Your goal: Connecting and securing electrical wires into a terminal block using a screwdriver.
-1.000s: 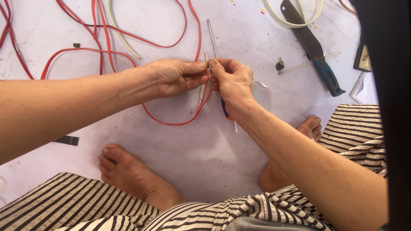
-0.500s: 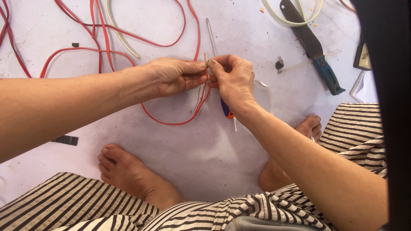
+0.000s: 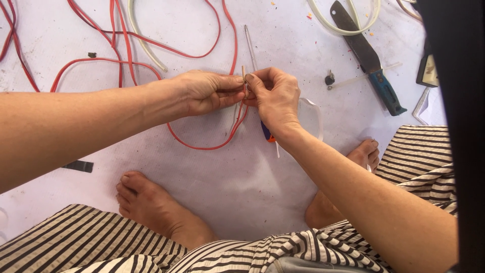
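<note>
My left hand (image 3: pixel 207 91) and my right hand (image 3: pixel 275 93) meet above the white floor, fingertips pinched together on the bare, pale end of a red wire (image 3: pixel 202 146). The wire's loop hangs from the pinch and curves across the floor below my hands. A short stub of stripped strands sticks up between the fingers. A screwdriver with a thin metal shaft (image 3: pixel 251 45) lies under my right hand, its blue and orange handle partly hidden by the wrist.
More red wires (image 3: pixel 116 35) and a white cable (image 3: pixel 144 43) snake across the top left. A knife with a blue handle (image 3: pixel 371 58) lies top right beside a white cable loop (image 3: pixel 348 28). My bare feet (image 3: pixel 156 212) and striped trousers are below.
Both hands stay pinched on the wire end; the fingers have shifted slightly, and the loop below hangs almost the same.
</note>
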